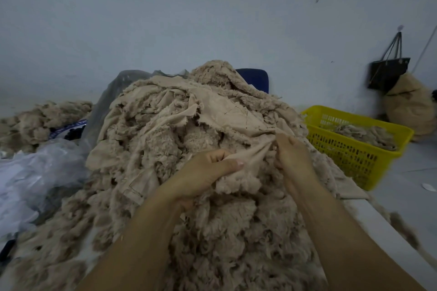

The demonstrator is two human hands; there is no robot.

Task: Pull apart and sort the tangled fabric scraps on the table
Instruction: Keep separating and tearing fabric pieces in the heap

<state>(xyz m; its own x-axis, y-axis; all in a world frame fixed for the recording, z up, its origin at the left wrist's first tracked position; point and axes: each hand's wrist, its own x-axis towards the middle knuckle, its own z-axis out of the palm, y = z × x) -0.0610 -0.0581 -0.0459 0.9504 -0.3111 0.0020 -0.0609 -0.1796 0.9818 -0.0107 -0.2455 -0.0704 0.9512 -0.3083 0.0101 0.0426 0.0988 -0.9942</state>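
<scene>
A big heap of tangled beige fabric scraps (170, 125), some smooth and some fluffy, fills the middle of the table. My left hand (203, 172) grips a smooth beige scrap (253, 158) near the heap's front, thumb laid across it. My right hand (295, 158) pinches the same scrap at its right end, fingers curled into the cloth. The scrap is stretched between both hands, and its lower fluffy edge hangs over the pile.
A yellow plastic basket (350, 156) holding a few fluffy scraps stands at the right. Clear plastic sheeting (40, 172) lies at the left, with another fluffy pile (40, 120) behind it. A dark bag (387, 73) hangs on the wall above a stuffed beige sack (409, 106). A blue chair back (254, 78) shows behind the heap.
</scene>
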